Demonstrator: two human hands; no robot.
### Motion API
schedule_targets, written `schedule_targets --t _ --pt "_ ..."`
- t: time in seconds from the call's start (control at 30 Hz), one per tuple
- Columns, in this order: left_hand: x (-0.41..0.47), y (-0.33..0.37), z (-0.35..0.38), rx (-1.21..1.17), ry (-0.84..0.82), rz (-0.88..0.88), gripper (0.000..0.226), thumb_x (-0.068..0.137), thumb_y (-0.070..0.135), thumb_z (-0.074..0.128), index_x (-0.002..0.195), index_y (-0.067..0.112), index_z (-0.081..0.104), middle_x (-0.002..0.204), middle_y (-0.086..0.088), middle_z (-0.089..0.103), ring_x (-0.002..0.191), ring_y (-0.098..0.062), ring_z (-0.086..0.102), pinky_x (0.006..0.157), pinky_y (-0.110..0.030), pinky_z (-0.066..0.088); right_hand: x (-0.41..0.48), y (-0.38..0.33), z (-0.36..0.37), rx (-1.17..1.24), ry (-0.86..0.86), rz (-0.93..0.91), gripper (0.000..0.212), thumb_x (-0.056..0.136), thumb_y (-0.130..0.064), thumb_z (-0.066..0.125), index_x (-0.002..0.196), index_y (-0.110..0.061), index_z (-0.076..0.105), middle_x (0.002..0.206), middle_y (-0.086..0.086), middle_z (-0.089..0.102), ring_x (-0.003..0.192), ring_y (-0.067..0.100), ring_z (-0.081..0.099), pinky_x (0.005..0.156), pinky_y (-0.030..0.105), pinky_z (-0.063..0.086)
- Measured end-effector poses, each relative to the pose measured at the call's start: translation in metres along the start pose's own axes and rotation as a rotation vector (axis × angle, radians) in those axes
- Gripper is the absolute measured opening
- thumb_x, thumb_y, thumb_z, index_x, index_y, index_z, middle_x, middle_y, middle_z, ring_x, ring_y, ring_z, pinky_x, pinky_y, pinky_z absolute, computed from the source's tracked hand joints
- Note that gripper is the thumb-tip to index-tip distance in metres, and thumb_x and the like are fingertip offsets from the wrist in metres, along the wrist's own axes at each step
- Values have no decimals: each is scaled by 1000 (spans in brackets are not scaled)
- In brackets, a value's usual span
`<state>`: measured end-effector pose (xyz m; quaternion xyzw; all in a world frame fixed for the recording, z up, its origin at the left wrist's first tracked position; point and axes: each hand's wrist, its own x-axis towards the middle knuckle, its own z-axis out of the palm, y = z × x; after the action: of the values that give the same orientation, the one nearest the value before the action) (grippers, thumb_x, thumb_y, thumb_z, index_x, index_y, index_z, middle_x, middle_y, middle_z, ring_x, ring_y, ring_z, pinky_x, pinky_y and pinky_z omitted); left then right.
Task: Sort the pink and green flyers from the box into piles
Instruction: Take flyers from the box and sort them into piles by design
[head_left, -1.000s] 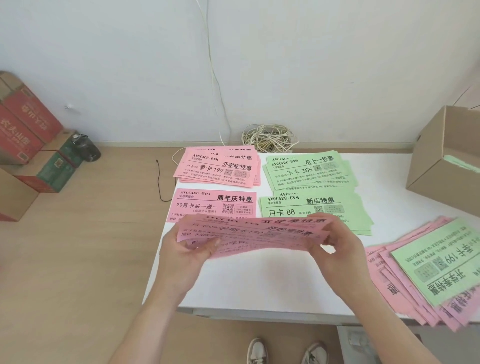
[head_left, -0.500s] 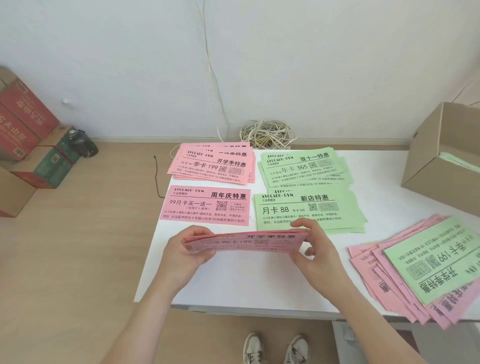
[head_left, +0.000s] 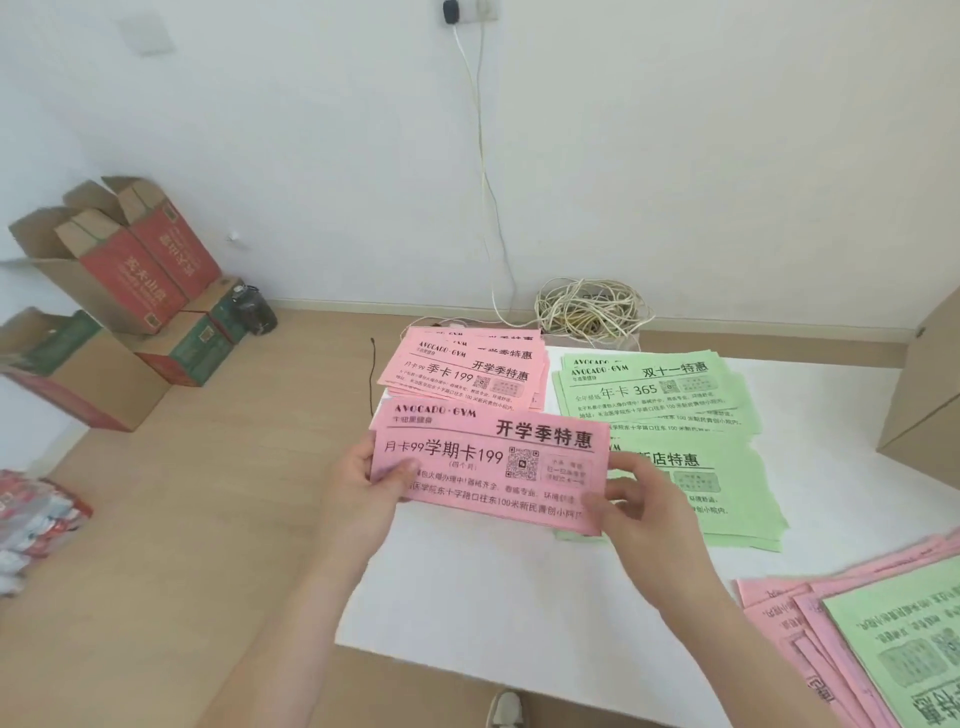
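We record the left hand (head_left: 363, 486) and right hand (head_left: 644, 512) pinching the held pink flyers (head_left: 493, 462) by opposite ends, print upward, above the white table (head_left: 493, 597). Beyond them lies a pink pile (head_left: 462, 371). To its right lie a far green pile (head_left: 654, 389) and a near green pile (head_left: 727, 483). A mixed heap (head_left: 883, 649) occupies the near right corner, with a cardboard box (head_left: 924, 395) behind it.

Held pink flyer (head_left: 488, 462) reads "AVOCADO·GYM", "学期卡199"; far green flyer (head_left: 649, 387) "年卡 365".

Setting: a bare, storeroom-like room. Opened cartons (head_left: 119, 291) stood left of the white worktop (head_left: 493, 587); a cable coil (head_left: 592, 312) lay behind it, against the plain wall (head_left: 675, 156).
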<state>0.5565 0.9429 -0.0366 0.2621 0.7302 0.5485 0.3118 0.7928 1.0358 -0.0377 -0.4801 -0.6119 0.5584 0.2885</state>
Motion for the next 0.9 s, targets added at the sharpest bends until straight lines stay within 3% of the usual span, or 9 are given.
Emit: schedule_targets --t 0.13,0.23,0.33,0.4,0.47,0.53,0.67,0.8,0.9 --pt "56 20 -6 34 124 21 31 87 0 62 93 30 63 92 6 73 85 -19 71 79 -42 56 42 -25 14 -119 -37 -39 50 91 -7 56 129 -35 40 101 -16 69 78 8 65 67 21 51" --pt "104 23 -3 115 116 32 30 87 4 62 94 33 60 96 7 72 85 -18 71 81 -44 55 73 -34 33 -310 -82 -76 52 92 -11 55 138 -30 40 122 -13 61 93 3 58 80 27 49" --pt "145 21 7 240 93 57 28 88 5 61 97 31 57 100 4 69 87 -18 68 81 -35 53 95 -34 52 -506 -87 -74 53 92 -11 52 142 -24 40 137 -6 52 118 12 48 100 30 40" --pt "164 13 11 448 64 82 30 87 9 63 112 23 56 112 -1 67 91 -19 63 78 -31 47 105 -31 63 -653 -95 -51 56 92 -12 50 144 -24 36 145 -5 42 130 20 37 108 36 33" --pt "175 2 9 708 73 167 55 81 14 70 131 18 46 126 -5 56 109 -25 53 88 -35 42 110 -28 71 -773 -114 -24 56 92 -15 48 145 -27 34 150 -8 34 134 21 29 107 44 33" --pt "179 -9 7 850 46 344 65 77 15 73 135 21 44 129 -6 49 120 -28 42 98 -40 40 113 -26 77 -833 -131 -6 53 93 -17 45 143 -30 36 150 -13 32 136 17 24 106 47 31" --pt "176 -24 15 1048 -212 504 29 88 28 61 117 29 62 123 2 51 120 -23 45 96 -42 41 103 -26 71 -841 -100 -8 43 97 -25 44 139 -33 41 147 -20 36 137 10 24 103 44 30" --pt "172 -19 26 1139 -243 460 26 91 29 52 116 26 59 121 5 51 116 -20 45 94 -41 39 67 -28 29 -858 -5 -3 46 97 -34 47 140 -40 35 145 -26 32 136 3 23 103 39 32" --pt "149 -2 52 1005 -281 621 22 89 19 56 110 19 63 116 1 55 111 -22 49 90 -39 43 29 -24 -21 -889 83 70 51 95 -37 50 141 -44 31 144 -26 34 135 4 28 106 40 33"
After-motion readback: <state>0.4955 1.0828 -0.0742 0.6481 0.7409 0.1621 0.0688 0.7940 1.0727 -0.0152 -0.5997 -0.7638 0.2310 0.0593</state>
